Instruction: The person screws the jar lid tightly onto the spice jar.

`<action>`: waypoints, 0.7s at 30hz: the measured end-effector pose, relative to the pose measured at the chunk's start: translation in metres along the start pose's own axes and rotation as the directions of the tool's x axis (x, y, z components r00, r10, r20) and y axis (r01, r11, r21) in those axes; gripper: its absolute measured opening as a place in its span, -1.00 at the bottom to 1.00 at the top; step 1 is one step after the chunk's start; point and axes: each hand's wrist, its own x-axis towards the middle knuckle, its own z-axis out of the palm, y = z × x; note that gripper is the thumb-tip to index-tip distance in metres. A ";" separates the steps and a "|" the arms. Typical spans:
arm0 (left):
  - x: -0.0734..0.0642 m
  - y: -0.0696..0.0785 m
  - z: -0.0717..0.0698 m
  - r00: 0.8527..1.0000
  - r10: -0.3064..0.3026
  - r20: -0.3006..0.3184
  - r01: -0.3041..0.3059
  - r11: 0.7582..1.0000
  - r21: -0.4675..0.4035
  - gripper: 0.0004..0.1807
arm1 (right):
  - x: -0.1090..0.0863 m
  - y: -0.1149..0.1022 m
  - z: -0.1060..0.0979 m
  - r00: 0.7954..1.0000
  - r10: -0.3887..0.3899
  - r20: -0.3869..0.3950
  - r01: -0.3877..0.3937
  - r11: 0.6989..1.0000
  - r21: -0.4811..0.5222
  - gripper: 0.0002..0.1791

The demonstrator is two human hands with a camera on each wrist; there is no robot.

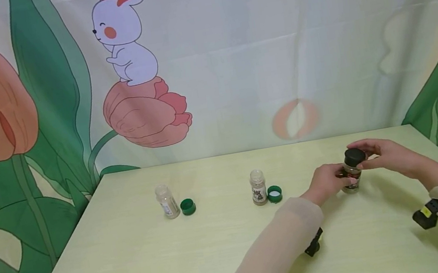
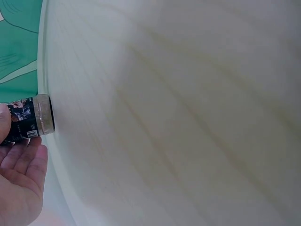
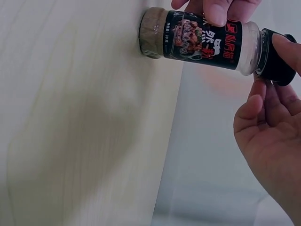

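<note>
At the right of the table in the head view stands a seasoning bottle [image 1: 354,173] with a dark, patterned label and a black cap [image 1: 354,156]. My left hand [image 1: 324,182] grips its body from the left. Thumb and fingers of my right hand [image 1: 392,159] pinch the cap from the other side. Seen from the right wrist, the cap [image 3: 271,65] sits on the neck of the bottle [image 3: 197,40], and tan powder shows at the base. In the left wrist view the left hand [image 2: 21,183] partly covers the bottle's label [image 2: 21,120].
Left of my hands stands an uncapped glass bottle [image 1: 259,190] beside a green cap [image 1: 274,193] lying with its inside up. Farther left is another uncapped bottle [image 1: 168,204] with a green cap [image 1: 188,206]. A printed curtain [image 1: 227,82] hangs behind the table [image 1: 136,264].
</note>
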 end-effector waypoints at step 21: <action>-0.001 0.001 -0.001 1.000 -0.009 0.009 0.009 0.999 -0.032 -0.69 | -0.001 0.025 -0.021 0.981 -0.069 0.182 0.032 0.979 0.199 -0.34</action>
